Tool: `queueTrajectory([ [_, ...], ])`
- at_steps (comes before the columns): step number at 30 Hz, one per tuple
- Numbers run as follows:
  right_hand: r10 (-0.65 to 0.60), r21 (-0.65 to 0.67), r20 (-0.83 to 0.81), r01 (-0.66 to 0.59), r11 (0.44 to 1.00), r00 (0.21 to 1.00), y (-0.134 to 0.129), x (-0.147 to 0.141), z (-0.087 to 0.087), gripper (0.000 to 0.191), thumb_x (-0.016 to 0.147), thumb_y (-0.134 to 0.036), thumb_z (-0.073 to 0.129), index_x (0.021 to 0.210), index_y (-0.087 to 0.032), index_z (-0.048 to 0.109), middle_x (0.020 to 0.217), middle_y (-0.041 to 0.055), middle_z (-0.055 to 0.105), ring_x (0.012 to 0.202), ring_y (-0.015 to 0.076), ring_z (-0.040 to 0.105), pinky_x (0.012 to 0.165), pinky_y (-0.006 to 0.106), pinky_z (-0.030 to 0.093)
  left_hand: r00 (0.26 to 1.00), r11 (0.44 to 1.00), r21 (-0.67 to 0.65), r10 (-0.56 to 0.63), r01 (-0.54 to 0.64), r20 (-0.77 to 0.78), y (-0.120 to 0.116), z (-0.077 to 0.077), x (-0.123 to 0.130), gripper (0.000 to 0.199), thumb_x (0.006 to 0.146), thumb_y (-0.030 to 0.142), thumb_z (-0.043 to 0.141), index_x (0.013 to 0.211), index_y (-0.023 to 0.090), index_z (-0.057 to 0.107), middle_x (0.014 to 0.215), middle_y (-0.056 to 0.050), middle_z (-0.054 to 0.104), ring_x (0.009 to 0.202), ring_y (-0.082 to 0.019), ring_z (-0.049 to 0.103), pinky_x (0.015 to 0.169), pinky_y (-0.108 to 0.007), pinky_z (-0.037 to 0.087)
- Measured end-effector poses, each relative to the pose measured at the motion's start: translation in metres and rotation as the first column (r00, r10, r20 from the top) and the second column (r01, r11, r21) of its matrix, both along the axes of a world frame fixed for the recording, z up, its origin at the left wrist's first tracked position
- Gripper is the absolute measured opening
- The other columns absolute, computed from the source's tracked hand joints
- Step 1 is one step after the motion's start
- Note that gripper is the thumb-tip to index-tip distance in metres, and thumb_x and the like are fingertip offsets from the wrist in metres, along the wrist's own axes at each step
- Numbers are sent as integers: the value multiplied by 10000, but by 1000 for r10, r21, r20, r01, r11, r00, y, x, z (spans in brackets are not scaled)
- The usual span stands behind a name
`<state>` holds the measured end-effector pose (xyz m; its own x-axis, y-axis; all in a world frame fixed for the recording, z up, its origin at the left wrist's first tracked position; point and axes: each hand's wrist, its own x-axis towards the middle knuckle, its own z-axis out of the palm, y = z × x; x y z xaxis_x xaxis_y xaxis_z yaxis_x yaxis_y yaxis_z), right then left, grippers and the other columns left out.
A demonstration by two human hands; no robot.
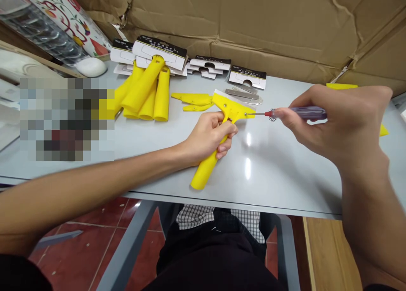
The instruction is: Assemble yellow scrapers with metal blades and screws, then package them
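Observation:
A yellow scraper (206, 169) with a wide head lies slanted over the grey table, and my left hand (212, 136) is wrapped round its neck. Two screws show on the head, one near each side. My right hand (336, 122) grips a screwdriver (307, 112) with a translucent purple handle, held level. The screwdriver's thin tip touches the screw at the head's right side. Flat yellow pieces (193, 99) lie just left of the head. Behind it are thin metal blades (242, 94).
Several yellow handles (161, 96) are piled at the back left near white and black cards (160, 52). More cards (247, 76) lie behind the scraper. A cardboard wall (253, 28) closes the back. A plastic bottle (47, 33) lies at the far left. More yellow parts (342, 86) are at the right.

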<state>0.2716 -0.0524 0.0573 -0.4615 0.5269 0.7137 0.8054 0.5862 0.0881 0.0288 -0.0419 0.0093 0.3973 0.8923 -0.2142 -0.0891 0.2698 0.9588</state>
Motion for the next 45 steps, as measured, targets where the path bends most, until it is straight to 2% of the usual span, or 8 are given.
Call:
queueTrajectory([
  [3,-36,16,-9,37,999,999,2,0,-1,402,953,-473,744,684,-258,536,479,-68,431,438,133,377,484,349,235,1000,1000,-8,5,-5,-16,0,-1,0,186,848,136,595,686,200,530,429,81,425,302,-56,376,310,-178,359],
  [7,-2,-113,-53,-4,994,999,0,-3,3,186,849,-324,756,879,-259,584,568,-63,570,501,173,578,540,351,363,1000,1000,-8,4,-5,-30,0,-2,0,198,848,130,592,681,205,517,424,77,428,303,-61,380,308,-183,361],
  [11,157,-107,-129,-171,979,979,-2,-7,3,232,839,-228,762,910,-277,547,694,-67,672,545,161,652,534,330,429,999,1000,-7,8,-9,-36,1,-2,0,199,835,136,610,679,210,510,430,76,433,309,-64,385,308,-189,367],
  [18,102,-110,-114,-114,987,988,-4,-8,2,127,953,-247,750,935,-300,636,756,-55,736,641,188,711,575,369,513,999,1000,-6,9,-9,-31,0,-1,1,189,824,136,600,670,206,516,421,75,434,303,-63,384,302,-187,357],
  [25,159,-218,-40,-163,962,987,-6,-5,2,233,940,-93,635,986,-317,676,1251,35,708,831,216,719,738,413,598,999,1000,5,-1,1,-47,2,-4,0,157,822,158,610,694,203,529,432,68,467,307,-63,392,310,-181,355],
  [33,26,-120,-19,-28,992,999,-5,-2,0,123,963,-320,753,1013,-301,642,757,-64,737,647,198,721,636,363,516,999,1000,-9,10,-11,-54,1,-2,1,153,794,162,619,691,204,514,465,82,440,327,-54,394,314,-182,358],
  [40,87,-181,-50,-95,979,995,-8,-2,2,171,893,-240,673,1039,-310,619,782,-71,714,595,182,690,604,351,482,999,1000,-6,5,-5,-40,1,-2,1,156,792,165,620,684,205,514,458,84,436,321,-53,393,312,-184,357],
  [45,-27,-151,-5,26,988,1000,-8,-1,2,126,960,-353,739,989,-298,629,693,-58,726,597,203,710,579,361,466,999,1000,-7,-2,1,-42,1,-1,0,180,808,167,615,680,212,498,431,79,435,313,-57,380,316,-187,359],
])
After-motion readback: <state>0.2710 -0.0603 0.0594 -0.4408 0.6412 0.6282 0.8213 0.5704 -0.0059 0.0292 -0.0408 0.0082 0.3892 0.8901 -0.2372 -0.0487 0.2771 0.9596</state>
